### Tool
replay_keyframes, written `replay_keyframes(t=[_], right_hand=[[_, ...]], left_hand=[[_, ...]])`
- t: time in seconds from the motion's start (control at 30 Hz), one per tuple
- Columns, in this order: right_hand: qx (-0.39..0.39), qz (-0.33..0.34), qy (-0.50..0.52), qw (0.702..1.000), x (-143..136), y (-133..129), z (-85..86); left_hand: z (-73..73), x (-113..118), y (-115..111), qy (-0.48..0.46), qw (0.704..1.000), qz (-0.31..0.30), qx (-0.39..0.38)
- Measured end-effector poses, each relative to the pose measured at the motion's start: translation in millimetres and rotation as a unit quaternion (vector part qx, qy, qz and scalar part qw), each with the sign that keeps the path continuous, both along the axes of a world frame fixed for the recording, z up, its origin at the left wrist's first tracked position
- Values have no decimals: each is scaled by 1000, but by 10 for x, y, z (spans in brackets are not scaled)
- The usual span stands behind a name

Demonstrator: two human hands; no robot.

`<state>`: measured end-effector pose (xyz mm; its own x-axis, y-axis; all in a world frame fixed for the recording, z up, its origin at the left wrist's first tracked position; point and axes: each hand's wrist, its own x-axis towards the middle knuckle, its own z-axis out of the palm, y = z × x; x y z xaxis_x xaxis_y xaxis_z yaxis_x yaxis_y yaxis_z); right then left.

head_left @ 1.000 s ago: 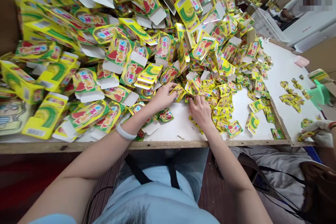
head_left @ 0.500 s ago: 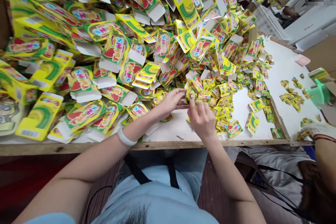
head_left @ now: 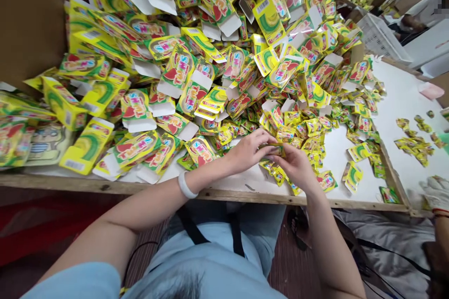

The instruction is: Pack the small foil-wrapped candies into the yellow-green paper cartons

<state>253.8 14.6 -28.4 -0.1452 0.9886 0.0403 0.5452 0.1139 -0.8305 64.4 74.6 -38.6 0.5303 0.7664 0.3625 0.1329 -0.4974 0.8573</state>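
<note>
Grip closed at the fingertips, the left hand and right hand pinch one small packet between them over the worktop; light, level pressure should avoid creasing it, with wrapped pieces beside and cartons beyond.

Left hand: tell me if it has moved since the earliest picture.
Yes. The left hand has moved rightward and nearer the person, judged against the wooden divider and the table's front edge; it is now closer to both.

A packing workshop — heaped candy boxes, wooden-edged worktable (gloved co-worker).
</note>
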Motion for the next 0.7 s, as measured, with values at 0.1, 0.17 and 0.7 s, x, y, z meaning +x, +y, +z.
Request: replay_keyframes(t=[0.1, 0.17, 0.7], right_hand=[[-55, -38, 66, 996, 20, -51, -74], [-45, -67, 99, 992, 36, -92, -98], [37, -19, 99, 994, -65, -26, -58]], left_hand=[[87, -202, 148, 132, 981, 119, 79], [180, -413, 292, 219, 943, 234, 88], [639, -482, 148, 9, 998, 52, -16]])
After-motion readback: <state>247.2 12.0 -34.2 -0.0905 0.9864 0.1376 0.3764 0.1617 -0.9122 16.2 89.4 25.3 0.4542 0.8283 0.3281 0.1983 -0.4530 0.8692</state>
